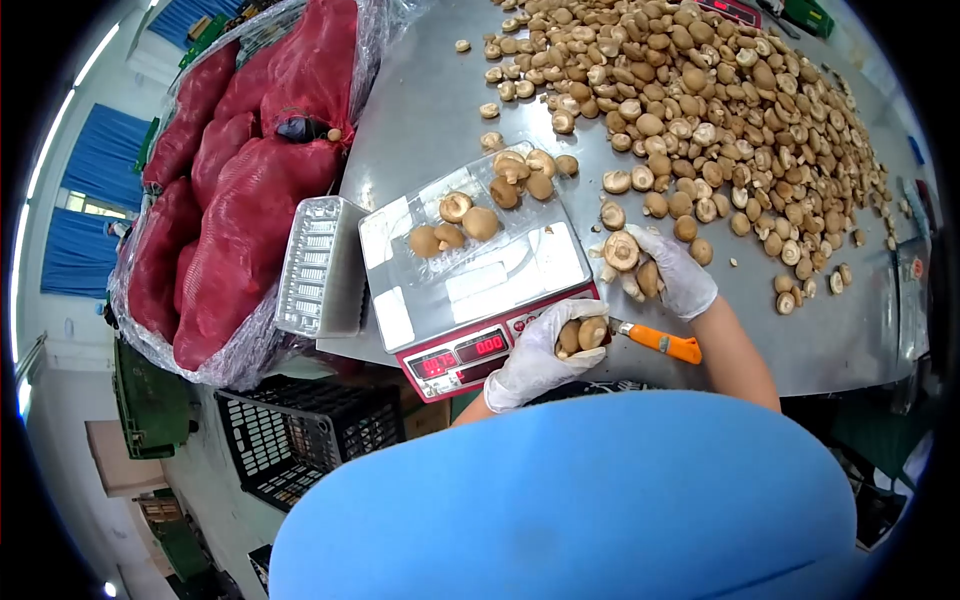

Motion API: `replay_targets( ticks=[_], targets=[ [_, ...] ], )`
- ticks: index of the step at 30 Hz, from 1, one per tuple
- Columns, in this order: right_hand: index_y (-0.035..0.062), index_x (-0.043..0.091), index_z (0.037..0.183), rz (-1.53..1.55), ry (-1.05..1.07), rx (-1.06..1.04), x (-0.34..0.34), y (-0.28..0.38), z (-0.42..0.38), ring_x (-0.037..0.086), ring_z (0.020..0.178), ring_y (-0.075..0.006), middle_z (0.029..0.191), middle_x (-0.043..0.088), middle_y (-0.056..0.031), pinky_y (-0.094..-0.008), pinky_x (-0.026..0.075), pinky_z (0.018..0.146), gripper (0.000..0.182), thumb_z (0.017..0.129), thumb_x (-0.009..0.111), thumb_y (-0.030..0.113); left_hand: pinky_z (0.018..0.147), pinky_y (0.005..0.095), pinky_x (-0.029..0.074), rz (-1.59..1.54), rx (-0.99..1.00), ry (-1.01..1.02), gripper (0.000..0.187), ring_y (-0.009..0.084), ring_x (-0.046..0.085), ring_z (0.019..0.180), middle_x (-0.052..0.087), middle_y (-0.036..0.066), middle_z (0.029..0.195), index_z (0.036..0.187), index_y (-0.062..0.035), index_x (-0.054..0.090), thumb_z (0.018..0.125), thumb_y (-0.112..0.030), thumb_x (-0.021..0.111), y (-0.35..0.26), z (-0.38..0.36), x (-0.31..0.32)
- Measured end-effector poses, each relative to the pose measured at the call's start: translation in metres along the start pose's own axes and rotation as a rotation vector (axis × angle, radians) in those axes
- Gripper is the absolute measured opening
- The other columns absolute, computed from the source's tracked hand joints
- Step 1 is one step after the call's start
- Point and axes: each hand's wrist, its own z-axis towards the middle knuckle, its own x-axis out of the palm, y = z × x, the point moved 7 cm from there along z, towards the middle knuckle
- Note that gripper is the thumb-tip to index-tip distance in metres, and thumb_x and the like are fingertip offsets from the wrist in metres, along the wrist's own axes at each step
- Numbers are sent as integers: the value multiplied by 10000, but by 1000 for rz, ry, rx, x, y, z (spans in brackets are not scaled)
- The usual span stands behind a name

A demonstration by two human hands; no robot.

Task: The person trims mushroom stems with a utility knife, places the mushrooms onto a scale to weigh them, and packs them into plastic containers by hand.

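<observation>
Left hand (545,352): gloved, curled around two small mushrooms (582,333), at the near edge of the desk (420,110), beside the scale (478,290).
Right hand (668,270): gloved, holding several mushrooms on the desk.
Knife (660,341): orange handle, lying between both hands.
Tray (455,235): clear, on the scale, mushrooms inside.

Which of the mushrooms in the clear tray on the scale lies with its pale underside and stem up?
The one at the back of the left group: it shows a pale ring with a stem, while the other mushrooms in the tray show plain brown caps.
</observation>
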Motion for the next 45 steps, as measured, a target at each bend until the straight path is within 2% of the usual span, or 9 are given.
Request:
replay_targets(
  ticks=[7, 10, 12, 14, 17, 26, 32, 35, 45],
  targets=[
    [-21, 657, 1162, -11, -73, 64, 1, -4, 4, 595, 603, -64, 876, 722, -62, -188, 470, 529, 498, 1069, 421, 407, 1044, 302, 453, 86, 76, -118, 535, 167, 600, 1164, 643, 68, 1239, 1304, -44, 603, 812, -95, 807, -18, -18, -29],
    [34, 609, 1301, -156, -96, -14, -13, -6, 5, 660, 750, -105, 984, 693, -105, -232, 555, 644, 317, 1002, 523, 93, 1023, 303, 469, 54, 124, -217, 547, 170, 612, 1142, 653, 61, 1222, 1309, -36, 603, 809, -103, 813, -31, -24, -47],
    [105, 524, 1418, -966, -87, -364, 0, 11, -1, 655, 930, -104, 1151, 659, -113, -233, 561, 787, 478, 964, 477, -38, 1015, 314, 475, 326, 142, -334, 565, 175, 618, 1140, 657, 98, 1205, 1297, -33, 613, 778, -75, 832, -47, -26, -69],
    [60, 577, 1342, -976, -112, -492, 20, 30, -13, 658, 913, -109, 1112, 676, -91, -250, 555, 830, 357, 989, 521, 73, 1005, 321, 480, 476, 211, -466, 564, 184, 626, 1127, 658, 104, 1186, 1299, -40, 615, 779, -81, 830, -60, -25, -94],
    [21, 684, 1101, -19, -218, 82, 4, 3, -1, 663, 876, -95, 1027, 711, -40, -241, 537, 779, 401, 1011, 553, 389, 968, 331, 506, 783, 451, -662, 525, 239, 652, 1060, 668, 107, 1143, 1280, -52, 632, 792, -109, 819, -99, -19, -132],
    [27, 699, 1088, -293, -108, 58, -5, 3, 10, 633, 909, -94, 995, 708, -17, -250, 487, 833, 421, 1025, 512, 398, 1089, 454, 419, 1145, 411, -466, 609, 416, 503, 1274, 531, 249, 1372, 1413, -53, 523, 892, -292, 732, -96, 59, -153],
    [27, 701, 1098, -431, -109, -114, -10, -1, 14, 642, 964, -104, 1017, 707, -26, -261, 497, 874, 393, 1015, 545, 378, 1130, 409, 364, 786, 494, -451, 560, 338, 438, 1384, 510, 209, 1439, 1475, -52, 467, 1040, -403, 508, -98, 45, -165],
    [27, 704, 1101, -452, -143, -177, -12, -1, 20, 647, 975, -109, 1023, 711, -29, -260, 500, 885, 387, 1025, 529, 364, 931, 294, 489, 791, 589, -681, 549, 154, 612, 1029, 560, 134, 1389, 1463, -54, 487, 1061, -426, 466, -108, 21, -188],
    [28, 669, 1215, -422, -35, -65, 57, 34, 13, 620, 1082, -128, 1159, 684, -70, -263, 469, 959, 456, 1031, 518, 417, 1128, 406, 381, 797, 478, -571, 534, 342, 483, 1327, 498, 212, 1415, 1446, -1, 469, 982, -215, 624, -87, -4, -144]
  ],
)
